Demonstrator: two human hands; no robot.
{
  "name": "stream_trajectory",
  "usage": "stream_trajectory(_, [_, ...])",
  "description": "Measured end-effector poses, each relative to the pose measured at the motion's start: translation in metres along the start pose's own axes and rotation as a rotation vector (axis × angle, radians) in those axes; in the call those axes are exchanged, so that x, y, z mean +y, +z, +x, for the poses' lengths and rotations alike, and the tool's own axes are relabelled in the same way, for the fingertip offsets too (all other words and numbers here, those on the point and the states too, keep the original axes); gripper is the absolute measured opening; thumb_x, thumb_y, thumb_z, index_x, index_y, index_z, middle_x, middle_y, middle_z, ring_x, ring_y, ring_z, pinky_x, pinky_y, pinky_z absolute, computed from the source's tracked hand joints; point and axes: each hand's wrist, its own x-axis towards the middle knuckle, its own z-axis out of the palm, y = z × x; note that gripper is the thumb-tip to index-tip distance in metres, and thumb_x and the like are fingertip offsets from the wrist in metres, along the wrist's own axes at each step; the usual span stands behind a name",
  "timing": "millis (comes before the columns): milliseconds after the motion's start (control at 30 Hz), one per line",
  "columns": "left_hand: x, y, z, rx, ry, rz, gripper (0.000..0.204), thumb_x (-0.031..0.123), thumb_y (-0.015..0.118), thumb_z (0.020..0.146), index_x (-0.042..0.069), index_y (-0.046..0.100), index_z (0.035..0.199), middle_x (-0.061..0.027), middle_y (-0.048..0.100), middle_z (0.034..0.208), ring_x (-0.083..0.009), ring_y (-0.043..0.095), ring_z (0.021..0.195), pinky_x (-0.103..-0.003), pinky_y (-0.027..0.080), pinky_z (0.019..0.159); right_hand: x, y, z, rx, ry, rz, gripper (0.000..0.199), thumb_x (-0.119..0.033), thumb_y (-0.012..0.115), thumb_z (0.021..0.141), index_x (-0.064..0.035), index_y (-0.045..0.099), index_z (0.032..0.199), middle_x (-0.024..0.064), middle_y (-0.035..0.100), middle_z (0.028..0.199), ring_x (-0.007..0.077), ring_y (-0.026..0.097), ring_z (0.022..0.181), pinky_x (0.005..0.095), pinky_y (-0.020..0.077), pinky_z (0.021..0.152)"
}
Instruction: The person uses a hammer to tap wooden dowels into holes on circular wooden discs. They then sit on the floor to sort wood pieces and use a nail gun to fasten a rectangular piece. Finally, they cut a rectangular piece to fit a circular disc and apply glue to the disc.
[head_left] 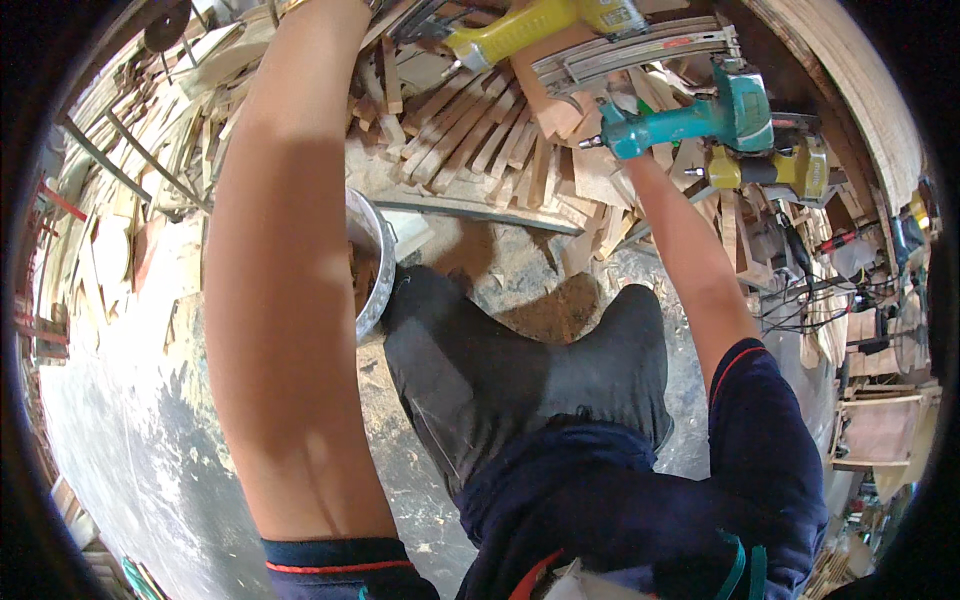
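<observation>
My left forearm (290, 250) stretches up to the top edge, where its hand passes out of view. On the right, my bare forearm (685, 235) reaches up behind a teal nail gun (690, 125). That tool covers most of my right hand (620, 95), so its fingers and anything in them cannot be made out. A yellow nail gun (535, 30) with a long metal magazine (640, 55) lies above it. Just below and to the right is a second yellow nail gun (765, 172). Many thin wood strips (475, 130) fan out between my arms.
A pale bucket (378, 265) stands beside my left knee, partly hidden by my arm. Wood scraps (120, 245) are heaped at the far left. Black cables (815, 300) hang at the right, above a wooden box (880, 430). Sawdust marks the grey floor (150, 460).
</observation>
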Motion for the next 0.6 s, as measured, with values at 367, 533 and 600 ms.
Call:
stream_trajectory(367, [-0.034, 0.027, 0.000, 0.074, 0.182, 0.137, 0.045, 0.034, 0.082, 0.079, 0.028, 0.067, 0.121, -0.0043, 0.073, 0.082, -0.0196, 0.067, 0.065, -0.032, 0.054, 0.061, -0.249, 0.000, 0.008, -0.388, -0.276, 0.567, 0.086, -0.061, 0.070, 0.085, 0.0003, 0.048, 0.141, 0.0281, 0.065, 0.124, 0.0414, 0.063, 0.114, 0.0463, 0.0504, 0.096])
stream_trajectory(533, [-0.062, 0.053, -0.007, 0.003, 0.201, 0.072, 0.048, 0.034, 0.082, 0.082, 0.028, 0.069, 0.128, -0.0044, 0.075, 0.087, -0.0187, 0.069, 0.065, -0.031, 0.054, 0.059, -0.227, -0.015, -0.038, -0.240, -0.011, 0.514, 0.077, -0.056, 0.065, 0.087, -0.0038, 0.049, 0.141, 0.0284, 0.065, 0.124, 0.0446, 0.063, 0.113, 0.0489, 0.0508, 0.096])
stream_trajectory(600, [-0.078, 0.051, -0.002, -0.157, 0.130, -0.048, 0.043, 0.034, 0.082, 0.082, 0.023, 0.072, 0.123, -0.0069, 0.076, 0.092, -0.0214, 0.071, 0.070, -0.032, 0.055, 0.062, -0.194, 0.030, -0.047, 0.008, 0.019, 0.492, 0.063, -0.049, 0.062, 0.089, -0.0045, 0.056, 0.133, 0.0271, 0.067, 0.119, 0.0426, 0.065, 0.108, 0.0498, 0.0517, 0.094])
